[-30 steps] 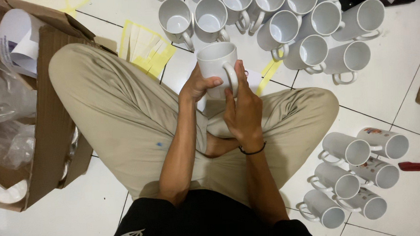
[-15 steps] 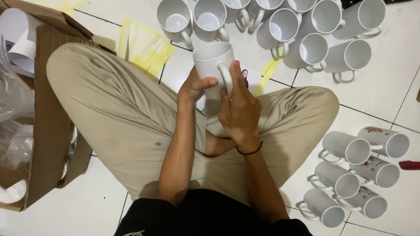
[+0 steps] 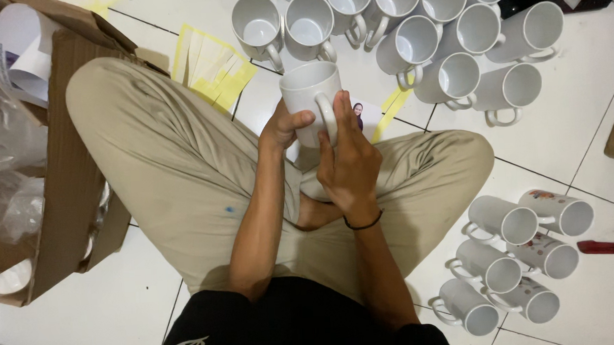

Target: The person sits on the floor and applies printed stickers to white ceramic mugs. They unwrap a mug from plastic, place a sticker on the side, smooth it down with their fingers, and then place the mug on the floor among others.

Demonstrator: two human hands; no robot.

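Subject: a person seated cross-legged on the floor (image 3: pixel 595 139), beige trousers, seen from above.
Mug in hand: white mug (image 3: pixel 309 100), upright, mouth up, handle toward the person, held above the lap and the tiles in front of the knees.
Left hand: left hand (image 3: pixel 283 125) wrapped on the mug's left side, thumb across the wall; grip clamped on the mug.
Right hand: right hand (image 3: pixel 350 165) flat against the handle side, fingers laid up along the wall; grip closed on the same mug.
Print: small photo print (image 3: pixel 364 115) showing just behind the mug, by the right fingers; whether it is fixed to the mug I cannot tell.
Done, as judged: five decorated mugs (image 3: pixel 524 256) lying on their sides at the right, coloured bands on some.
Left, as judged: a cluster of plain white mugs (image 3: pixel 411 30) ahead, a dozen or so, no print visible.
Progress: early; blanks outnumber wrapped ones.
Surface: white tiles, dark joints.
Surroundings: open cardboard box (image 3: pixel 62 176) with plastic wrapping at left; yellow paper strips (image 3: pixel 212 63) by the knee; red cutter-like object (image 3: pixel 603 247) far right.
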